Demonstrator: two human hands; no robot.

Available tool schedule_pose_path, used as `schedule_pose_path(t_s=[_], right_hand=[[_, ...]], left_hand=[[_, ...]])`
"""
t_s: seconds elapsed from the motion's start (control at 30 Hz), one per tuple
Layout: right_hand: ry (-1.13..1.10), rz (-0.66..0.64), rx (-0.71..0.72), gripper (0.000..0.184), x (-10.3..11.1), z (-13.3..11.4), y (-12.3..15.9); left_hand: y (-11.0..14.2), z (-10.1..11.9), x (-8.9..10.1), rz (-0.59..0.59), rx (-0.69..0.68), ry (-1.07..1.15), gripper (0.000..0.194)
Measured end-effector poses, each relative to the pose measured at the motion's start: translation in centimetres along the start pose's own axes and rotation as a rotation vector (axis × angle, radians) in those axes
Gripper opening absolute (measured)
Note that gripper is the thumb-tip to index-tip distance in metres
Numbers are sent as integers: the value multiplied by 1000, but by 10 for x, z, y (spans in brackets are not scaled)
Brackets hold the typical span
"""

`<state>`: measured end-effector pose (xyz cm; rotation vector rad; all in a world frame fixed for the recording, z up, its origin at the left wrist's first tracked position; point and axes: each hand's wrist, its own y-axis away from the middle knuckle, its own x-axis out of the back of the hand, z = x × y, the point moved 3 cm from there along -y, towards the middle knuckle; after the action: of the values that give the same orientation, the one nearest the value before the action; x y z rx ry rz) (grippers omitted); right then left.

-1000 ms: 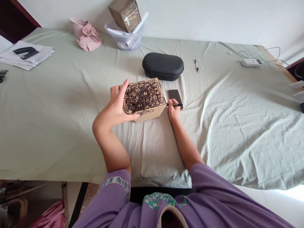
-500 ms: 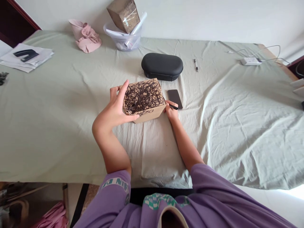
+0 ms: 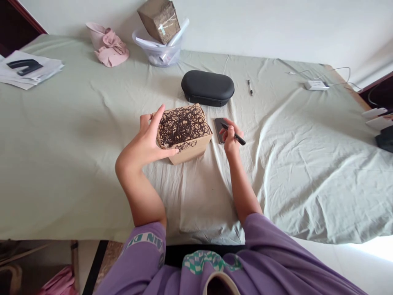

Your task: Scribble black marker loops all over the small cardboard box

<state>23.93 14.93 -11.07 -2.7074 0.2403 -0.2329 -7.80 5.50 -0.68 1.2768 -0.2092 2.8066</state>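
A brown cardboard box stands on the cloth-covered table, its top face covered in black looping scribbles that run a little onto the near side. My left hand grips its left end, thumb on the near side and fingers at the far side. To the right of the box, apart from it, my right hand holds a black marker pen between closed fingers. Below and behind that hand lies a dark phone, partly hidden by the fingers.
Behind the box sits a black oval hard case, with another pen to its right. Farther back are a clear plastic tub bearing a cardboard box, a pink cap, papers under a stapler, and a white power strip.
My right hand has moved right, away from the box's right side, with the marker pen, and now partly covers the phone. My left hand keeps its grip on the box.
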Motion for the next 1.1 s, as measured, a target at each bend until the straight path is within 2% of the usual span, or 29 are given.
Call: schedule_pose_path(t_s=[0.13, 0.2, 0.3, 0.37, 0.43, 0.5, 0.7, 0.83, 0.93, 1.03, 1.1], right_hand=[[-77, 126, 257, 49, 9, -60, 16], [-58, 131, 310, 42, 6, -84, 30], [-40, 74, 381, 36, -8, -105, 45], [-70, 42, 531, 27, -18, -113, 49], [-111, 47, 703, 18, -25, -119, 48], [-132, 49, 774, 14, -29, -120, 45], [-44, -44, 837, 4, -34, -117, 43], [42, -81, 852, 7, -36, -114, 44], [-3, -138, 853, 10, -37, -114, 43], [-85, -77, 846, 14, -36, -114, 40], [-66, -25, 851, 15, -36, -115, 39]], left_hand=[[2, 4, 3, -10, 54, 14, 129], [4, 10, 4, -35, 77, 16, 122], [4, 17, 4, -95, 97, 32, 109], [4, 19, 3, -140, 118, 54, 100], [2, 19, 1, -170, 147, 73, 95], [1, 17, 0, -177, 161, 89, 92], [0, 16, -1, -151, 170, 104, 90], [0, 18, -1, -139, 180, 99, 91], [-1, 16, -1, -138, 188, 96, 93], [-1, 13, -1, -137, 193, 97, 91], [-2, 12, -2, -137, 190, 97, 90]])
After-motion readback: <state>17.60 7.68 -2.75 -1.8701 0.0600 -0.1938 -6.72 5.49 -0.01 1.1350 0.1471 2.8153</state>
